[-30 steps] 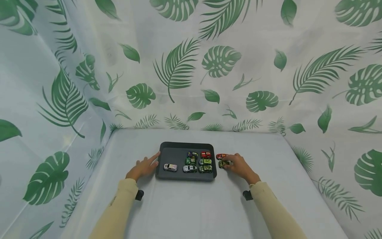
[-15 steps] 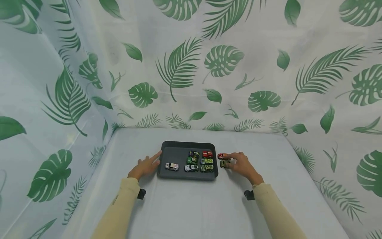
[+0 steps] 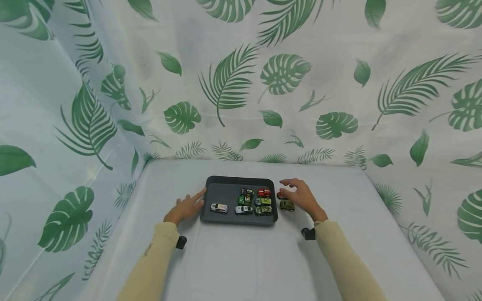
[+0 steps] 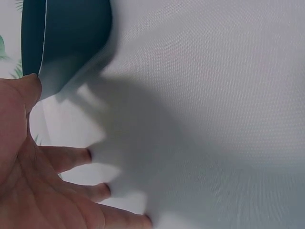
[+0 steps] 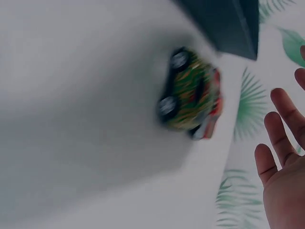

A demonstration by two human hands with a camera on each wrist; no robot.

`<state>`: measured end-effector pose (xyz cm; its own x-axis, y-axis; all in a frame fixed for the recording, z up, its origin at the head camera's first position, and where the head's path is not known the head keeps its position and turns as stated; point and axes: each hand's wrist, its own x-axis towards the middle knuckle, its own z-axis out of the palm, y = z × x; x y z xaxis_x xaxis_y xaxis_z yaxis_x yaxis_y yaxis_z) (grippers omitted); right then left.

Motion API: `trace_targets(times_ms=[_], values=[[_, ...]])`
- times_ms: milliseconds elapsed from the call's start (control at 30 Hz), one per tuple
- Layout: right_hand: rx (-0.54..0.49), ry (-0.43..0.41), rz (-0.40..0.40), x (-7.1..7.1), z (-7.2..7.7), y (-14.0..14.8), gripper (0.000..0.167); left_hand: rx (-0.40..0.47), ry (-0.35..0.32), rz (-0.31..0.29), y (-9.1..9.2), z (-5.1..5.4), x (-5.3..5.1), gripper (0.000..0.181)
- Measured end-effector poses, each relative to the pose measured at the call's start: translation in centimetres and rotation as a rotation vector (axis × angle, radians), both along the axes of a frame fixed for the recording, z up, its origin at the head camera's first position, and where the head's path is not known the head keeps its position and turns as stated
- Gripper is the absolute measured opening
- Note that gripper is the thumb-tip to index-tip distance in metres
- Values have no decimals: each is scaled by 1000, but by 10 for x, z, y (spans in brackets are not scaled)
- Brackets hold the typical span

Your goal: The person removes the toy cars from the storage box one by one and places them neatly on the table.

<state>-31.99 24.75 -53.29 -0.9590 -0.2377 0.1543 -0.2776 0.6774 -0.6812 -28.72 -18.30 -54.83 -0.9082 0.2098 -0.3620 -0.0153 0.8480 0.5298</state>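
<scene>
at left, we see the left hand (image 3: 184, 208), fingers spread, touching the dark tray (image 3: 222, 190); inside stand a silver car (image 3: 219, 208), near left, and six cars (image 3: 262, 202), right. on the table (image 3: 241, 259) right of it, we find a camouflage car (image 3: 287, 205) and, farther, a red car (image 3: 280, 195), partly hidden by the right hand (image 3: 301, 196), fingers apart.
</scene>
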Motion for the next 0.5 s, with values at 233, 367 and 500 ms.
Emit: trace_targets(times_ms=[233,367,500], values=[[12,-4,31,-14,15,-19,43,25,-6,8,1,1,1,57],[-11,2,81,-22,25,-32,44,27,-3,12,0,0,2,57],[-18,-2,110,-26,35,-47,46,16,-13,26,-1,-3,1,57]])
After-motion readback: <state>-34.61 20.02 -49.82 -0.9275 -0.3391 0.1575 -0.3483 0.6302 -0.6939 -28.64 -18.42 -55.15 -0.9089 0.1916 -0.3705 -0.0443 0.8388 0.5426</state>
